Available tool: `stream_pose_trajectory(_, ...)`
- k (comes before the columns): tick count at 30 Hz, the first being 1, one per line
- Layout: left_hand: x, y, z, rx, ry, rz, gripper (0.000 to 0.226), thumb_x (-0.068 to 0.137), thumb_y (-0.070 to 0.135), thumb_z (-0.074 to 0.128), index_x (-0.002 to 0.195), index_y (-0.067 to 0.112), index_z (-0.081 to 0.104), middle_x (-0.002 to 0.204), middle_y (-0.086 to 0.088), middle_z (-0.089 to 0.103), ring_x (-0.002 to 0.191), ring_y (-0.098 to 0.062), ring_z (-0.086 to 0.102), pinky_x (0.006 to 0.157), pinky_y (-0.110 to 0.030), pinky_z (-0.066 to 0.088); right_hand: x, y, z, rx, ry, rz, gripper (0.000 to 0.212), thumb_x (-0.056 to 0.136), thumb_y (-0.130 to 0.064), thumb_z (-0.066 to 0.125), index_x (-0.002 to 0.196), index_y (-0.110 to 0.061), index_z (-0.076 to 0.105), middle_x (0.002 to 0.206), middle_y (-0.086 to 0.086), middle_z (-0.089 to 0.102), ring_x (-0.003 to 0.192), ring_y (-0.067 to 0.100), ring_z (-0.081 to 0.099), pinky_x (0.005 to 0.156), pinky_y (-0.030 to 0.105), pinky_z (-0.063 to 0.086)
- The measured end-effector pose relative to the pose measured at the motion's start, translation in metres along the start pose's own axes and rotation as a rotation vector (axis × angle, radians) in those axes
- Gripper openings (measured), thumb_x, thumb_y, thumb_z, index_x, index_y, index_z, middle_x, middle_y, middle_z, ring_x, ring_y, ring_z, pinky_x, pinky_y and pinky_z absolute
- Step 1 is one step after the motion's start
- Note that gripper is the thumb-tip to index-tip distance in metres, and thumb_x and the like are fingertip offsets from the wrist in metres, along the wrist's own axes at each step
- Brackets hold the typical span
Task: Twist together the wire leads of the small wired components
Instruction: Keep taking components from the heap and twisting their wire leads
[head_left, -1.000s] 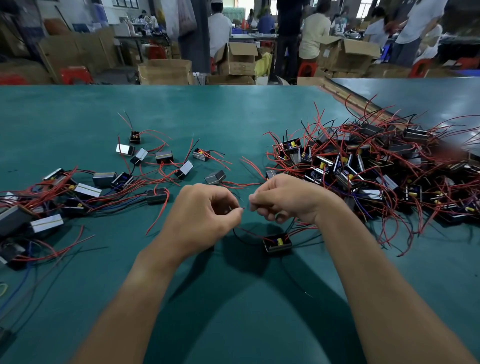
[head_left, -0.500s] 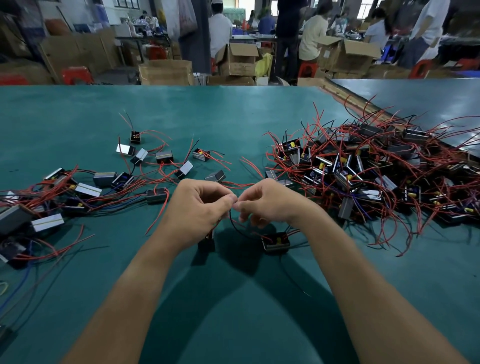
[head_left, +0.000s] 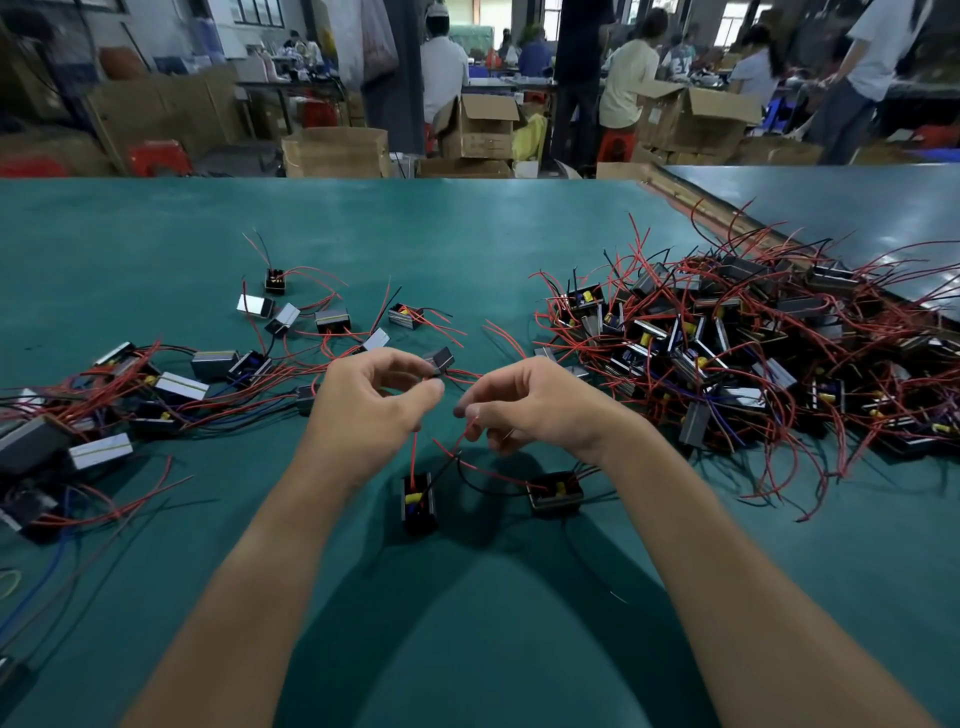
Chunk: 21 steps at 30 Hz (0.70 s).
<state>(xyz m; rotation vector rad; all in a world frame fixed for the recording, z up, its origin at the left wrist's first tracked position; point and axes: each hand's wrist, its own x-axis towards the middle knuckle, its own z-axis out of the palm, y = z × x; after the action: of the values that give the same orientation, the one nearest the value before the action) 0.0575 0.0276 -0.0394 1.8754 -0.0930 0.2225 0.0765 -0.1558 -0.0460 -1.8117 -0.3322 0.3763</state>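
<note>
Looking over green table (head_left: 467, 234), we note big heap of wired parts (head_left: 753, 364) at right and looser scatter of parts (head_left: 156, 384) at left. Our left hand (head_left: 374, 410) and right hand (head_left: 535, 410) hang near each other at centre, not touching. Two parts just below them: left part (head_left: 418, 501), right part (head_left: 555, 493). Right thumb and forefinger pinch red lead (head_left: 466, 434). Left fingers curled, thumb and forefinger apart. Second red lead (head_left: 414, 457) rises from left part under left palm. Grip there hidden; we cannot tell.
</note>
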Motion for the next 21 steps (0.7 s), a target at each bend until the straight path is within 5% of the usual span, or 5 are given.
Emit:
stream_pose_trajectory(5, -0.002, 0.000, -0.013, 0.031, -0.363, -0.137, 0.006, 0.081, 0.013, 0.075, 0.085, 0.010, 0.072, 0.066, -0.001, 0.069, 0.057, -0.009, 0.058, 0.049, -0.016, 0.045, -0.002, 0.000, -0.003, -0.052, -0.091, 0.086, 0.012, 0.092, -0.001, 0.059, 0.094, -0.005, 0.071, 0.079, 0.009, 0.073, 0.050, 0.012, 0.056, 0.048, 0.019, 0.046)
stream_pose_trajectory(10, -0.008, 0.002, -0.008, 0.024, -0.552, -0.152, 0.012, 0.079, 0.008, 0.077, 0.090, 0.006, 0.073, 0.075, -0.011, 0.072, 0.058, -0.010, 0.057, 0.051, -0.013, 0.043, -0.007, -0.004, -0.009, -0.163, -0.314, 0.107, 0.026, 0.092, 0.004, 0.052, 0.093, -0.014, 0.070, 0.081, 0.009, 0.072, 0.040, 0.008, 0.042, 0.041, 0.017, 0.034)
stream_pose_trajectory(16, -0.008, -0.001, -0.006, 0.009, -0.607, -0.149, 0.018, 0.073, -0.004, 0.079, 0.087, 0.002, 0.070, 0.068, -0.007, 0.070, 0.054, -0.009, 0.054, 0.051, -0.019, 0.042, -0.013, -0.002, -0.013, -0.130, -0.487, 0.118, 0.023, 0.092, -0.006, 0.057, 0.113, -0.016, 0.055, 0.095, 0.014, 0.073, 0.047, 0.010, 0.049, 0.042, 0.016, 0.035)
stream_pose_trajectory(21, -0.005, -0.003, -0.007, -0.047, -0.444, -0.130, 0.006, 0.080, 0.000, 0.074, 0.079, 0.005, 0.071, 0.060, -0.001, 0.068, 0.046, -0.007, 0.054, 0.048, -0.018, 0.042, -0.010, -0.002, -0.012, -0.184, -0.429, 0.055, 0.016, 0.094, -0.004, 0.060, 0.103, -0.017, 0.064, 0.078, 0.003, 0.073, 0.045, 0.008, 0.044, 0.045, 0.017, 0.038)
